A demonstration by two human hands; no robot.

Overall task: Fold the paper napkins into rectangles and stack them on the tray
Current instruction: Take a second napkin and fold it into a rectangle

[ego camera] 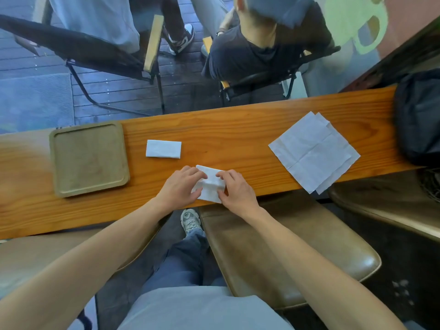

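A small white napkin (210, 184) lies partly folded near the front edge of the wooden counter (238, 129). My left hand (181, 186) presses on its left side and my right hand (237, 190) on its right side, fingers curled over the paper. A finished folded rectangle (163, 149) lies flat on the counter behind my hands. To the left sits a square wooden tray (53, 163) with nothing in it. Two unfolded napkins (314, 151) lie overlapping at the right.
A dark bag (419, 115) rests at the counter's right end. Beyond the counter a person sits in a folding chair (262, 79), another chair (78, 51) stands at the left. Brown cushioned stools (285, 253) stand below the counter's near side.
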